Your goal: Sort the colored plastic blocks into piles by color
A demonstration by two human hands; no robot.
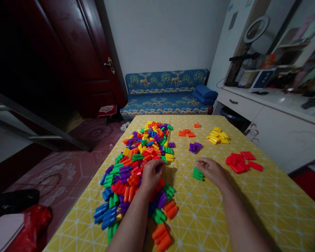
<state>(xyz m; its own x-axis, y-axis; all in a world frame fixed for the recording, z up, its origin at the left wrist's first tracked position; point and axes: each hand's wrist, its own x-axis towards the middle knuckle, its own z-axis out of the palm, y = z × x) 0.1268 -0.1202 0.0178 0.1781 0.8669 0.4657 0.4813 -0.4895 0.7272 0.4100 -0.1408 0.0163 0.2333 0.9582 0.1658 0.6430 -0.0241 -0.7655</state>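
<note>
A long heap of plastic building blocks [124, 174] in mixed colours covers the left part of the table. My left hand [153, 171] is over the heap's right edge with its fingers curled together; whatever they hold, if anything, is hidden. To the right, my right hand [211, 170] hovers with thumb and fingers apart beside a green block [198, 174], which lies on the cloth; I cannot tell whether they touch. Separate groups lie beyond: purple blocks [195, 147], orange blocks [186, 133], yellow blocks [217, 135] and red blocks [237, 163].
A yellow patterned cloth [191, 217] covers the table. Beyond its far edge stands a blue sofa [162, 99]. A white dresser [275, 108] with a ring light [256, 29] is at the right. At the left are a dark red door [81, 52] and a metal ladder frame [42, 122].
</note>
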